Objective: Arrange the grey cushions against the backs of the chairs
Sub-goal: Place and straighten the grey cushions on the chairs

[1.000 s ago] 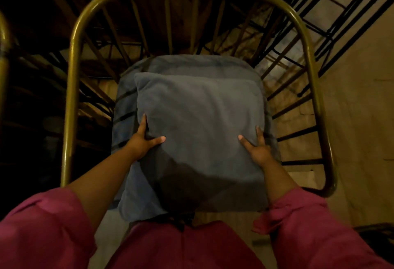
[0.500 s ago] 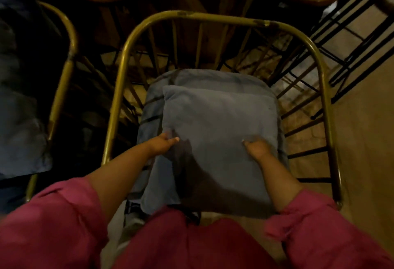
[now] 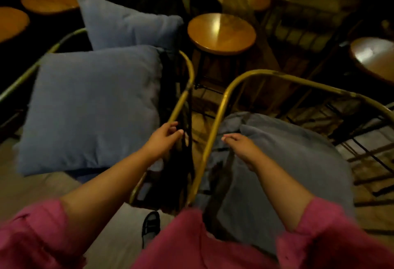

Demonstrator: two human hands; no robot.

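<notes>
We wear a pink top with sleeves (image 3: 332,234) pushed up past our elbows, forearms bare, no rings or watch on our hands, and a dark shoe (image 3: 151,225) with pale straps.

no text, label or number can be read anywhere (dim, blurred frame).

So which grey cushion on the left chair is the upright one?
Start at the brass-framed metal chair on the left. Two grey square fabric cushions sit in it. The upright cushion is the farther one, standing beside the round wooden stool, while its neighbour lies flat.
</notes>
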